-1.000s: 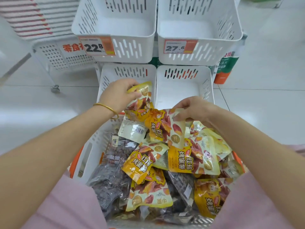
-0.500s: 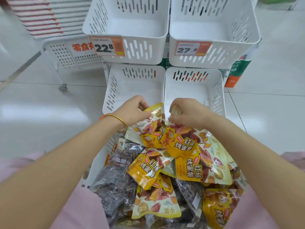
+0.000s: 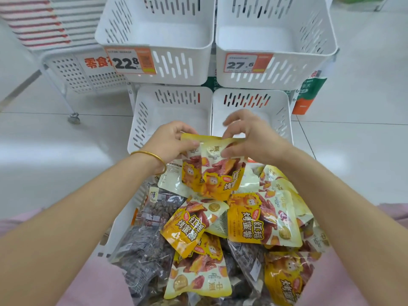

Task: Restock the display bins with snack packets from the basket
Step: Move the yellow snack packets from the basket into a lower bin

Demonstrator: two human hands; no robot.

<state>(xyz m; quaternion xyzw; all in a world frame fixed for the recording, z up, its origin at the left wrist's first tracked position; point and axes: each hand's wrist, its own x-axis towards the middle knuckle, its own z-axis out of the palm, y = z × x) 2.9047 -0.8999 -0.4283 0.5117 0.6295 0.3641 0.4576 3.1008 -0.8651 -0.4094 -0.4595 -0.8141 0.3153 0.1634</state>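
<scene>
I'm raising left hand [image 3: 170, 143] and right hand [image 3: 254, 141] above the basket [image 3: 118, 228], jointly pinching yellow sweet-potato packets [image 3: 212, 173] for binning.

Shop floor and fittings around the work

Pale glossy floor tiles [image 3: 364, 107] with thin dark joints fill the ground on both sides. At the left stands a white wheeled rack [image 3: 72, 74] with a perforated front panel, red Chinese characters [image 3: 97, 62] on its sign and a small castor [image 3: 74, 118] under its near leg. Above it is a slanted panel of red and white stripes [image 3: 37, 23]. Two orange-edged price labels sit side by side, one reading 22.8 [image 3: 130, 61], the other 27.6 [image 3: 247, 62]. At the right, a green-and-orange carton [image 3: 309, 93], possibly a drinks box, shows partly hidden. Something green [image 3: 357, 0] sits at the top right edge, too cropped to identify.
</scene>
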